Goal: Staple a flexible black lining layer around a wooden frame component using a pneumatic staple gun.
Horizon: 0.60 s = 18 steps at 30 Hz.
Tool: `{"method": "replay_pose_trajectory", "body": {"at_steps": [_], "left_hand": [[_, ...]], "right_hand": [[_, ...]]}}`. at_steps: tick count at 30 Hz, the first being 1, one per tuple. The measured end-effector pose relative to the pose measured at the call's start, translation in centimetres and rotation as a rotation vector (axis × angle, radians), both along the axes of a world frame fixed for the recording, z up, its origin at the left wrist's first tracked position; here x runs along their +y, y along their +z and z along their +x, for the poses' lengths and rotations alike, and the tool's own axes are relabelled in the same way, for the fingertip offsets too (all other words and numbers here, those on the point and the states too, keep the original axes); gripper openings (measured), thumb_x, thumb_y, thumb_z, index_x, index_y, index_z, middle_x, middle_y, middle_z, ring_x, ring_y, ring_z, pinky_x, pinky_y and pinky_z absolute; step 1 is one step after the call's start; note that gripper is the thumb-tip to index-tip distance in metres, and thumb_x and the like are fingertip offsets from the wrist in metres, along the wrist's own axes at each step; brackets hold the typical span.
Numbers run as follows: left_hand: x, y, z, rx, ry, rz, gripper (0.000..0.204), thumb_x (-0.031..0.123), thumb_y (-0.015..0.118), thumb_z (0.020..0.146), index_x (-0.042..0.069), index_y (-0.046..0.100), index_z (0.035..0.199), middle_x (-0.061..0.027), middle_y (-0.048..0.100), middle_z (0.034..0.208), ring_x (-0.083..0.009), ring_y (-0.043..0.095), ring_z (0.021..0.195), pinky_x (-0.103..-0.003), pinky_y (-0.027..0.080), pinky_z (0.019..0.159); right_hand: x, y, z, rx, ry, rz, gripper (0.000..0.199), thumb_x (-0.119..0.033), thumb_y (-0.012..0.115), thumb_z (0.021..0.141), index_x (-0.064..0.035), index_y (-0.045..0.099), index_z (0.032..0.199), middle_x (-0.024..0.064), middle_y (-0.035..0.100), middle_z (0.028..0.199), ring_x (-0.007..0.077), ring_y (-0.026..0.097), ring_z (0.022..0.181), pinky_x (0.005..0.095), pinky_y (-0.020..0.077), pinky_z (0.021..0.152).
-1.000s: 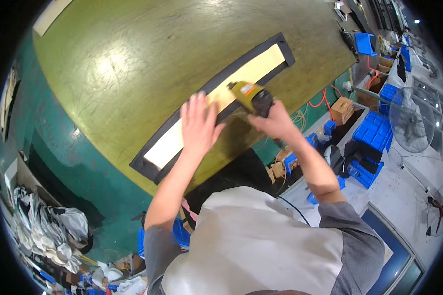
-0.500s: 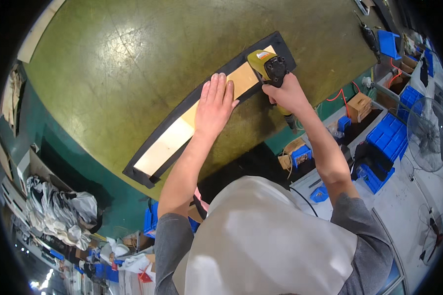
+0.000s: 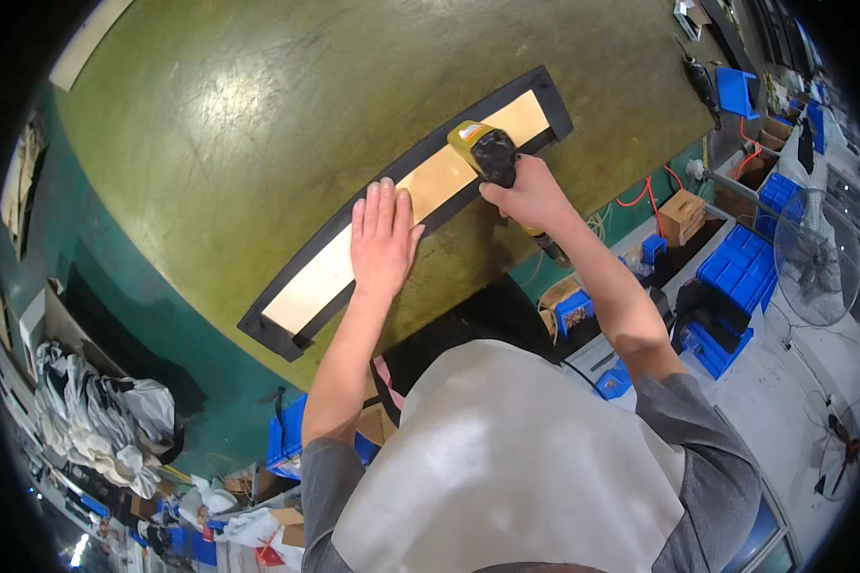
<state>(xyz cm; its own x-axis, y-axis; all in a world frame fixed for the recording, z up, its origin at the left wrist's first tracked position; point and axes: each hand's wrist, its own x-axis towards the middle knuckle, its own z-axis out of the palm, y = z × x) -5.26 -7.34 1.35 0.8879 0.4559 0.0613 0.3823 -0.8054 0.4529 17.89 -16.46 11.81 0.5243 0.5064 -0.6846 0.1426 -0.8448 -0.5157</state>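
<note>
A long flat panel (image 3: 315,282) with a tan face and a black border lies slantwise on the olive-green worktable (image 3: 210,134). My left hand (image 3: 382,239) lies flat on the panel's middle, fingers together and stretched out. My right hand (image 3: 530,196) grips a yellow and black power tool (image 3: 483,151), whose head rests on the panel toward its far right end. A cord runs from the tool's base below my wrist.
Blue parts bins (image 3: 736,272) and cardboard boxes (image 3: 680,215) stand on the floor to the right, with a floor fan (image 3: 817,253) beyond them. A heap of grey and white bags (image 3: 105,420) lies at the lower left. Another tool (image 3: 702,81) lies near the table's far right edge.
The view has shifted, so the panel sits lower in the picture. My left hand has slid leftward along the panel, away from the tool, which stays near the right end.
</note>
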Motion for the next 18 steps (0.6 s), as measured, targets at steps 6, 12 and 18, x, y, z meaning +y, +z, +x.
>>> {"method": "replay_pose_trajectory", "body": {"at_steps": [6, 12, 18], "left_hand": [[0.3, -0.7, -0.3, -0.039, -0.035, 0.007, 0.059, 0.031, 0.073, 0.088, 0.001, 0.056, 0.137, -0.0179, 0.051, 0.149, -0.0339, 0.045, 0.141, -0.049, 0.034, 0.118], [0.6, -0.8, 0.0, -0.092, -0.027, 0.013, 0.055, 0.029, 0.07, 0.089, 0.0, 0.057, 0.134, -0.0184, 0.053, 0.146, -0.0346, 0.047, 0.138, -0.048, 0.036, 0.116], [-3.3, 3.2, 2.6, -0.274, 0.364, -0.914, 0.039, 0.03, 0.051, 0.104, 0.001, 0.057, 0.131, -0.0147, 0.06, 0.128, -0.03, 0.057, 0.119, -0.043, 0.043, 0.104]], "right_hand": [[0.5, -1.8, -4.2, 0.029, 0.055, 0.121, 0.02, -0.015, 0.071, 0.078, 0.0028, 0.065, 0.085, 0.0075, 0.064, 0.065, 0.0167, 0.063, 0.055, 0.0329, 0.0504, 0.054], [1.8, -0.2, -5.7, -0.009, 0.046, 0.251, 0.032, -0.02, 0.071, 0.076, 0.003, 0.067, 0.099, 0.0201, 0.069, 0.078, 0.03, 0.07, 0.072, 0.0401, 0.0559, 0.07], [-1.7, 1.6, -2.2, 0.567, -0.063, 0.344, 0.015, -0.014, 0.069, 0.082, -0.0008, 0.066, 0.077, 0.0075, 0.063, 0.057, 0.0158, 0.061, 0.052, 0.0316, 0.05, 0.054]]}}
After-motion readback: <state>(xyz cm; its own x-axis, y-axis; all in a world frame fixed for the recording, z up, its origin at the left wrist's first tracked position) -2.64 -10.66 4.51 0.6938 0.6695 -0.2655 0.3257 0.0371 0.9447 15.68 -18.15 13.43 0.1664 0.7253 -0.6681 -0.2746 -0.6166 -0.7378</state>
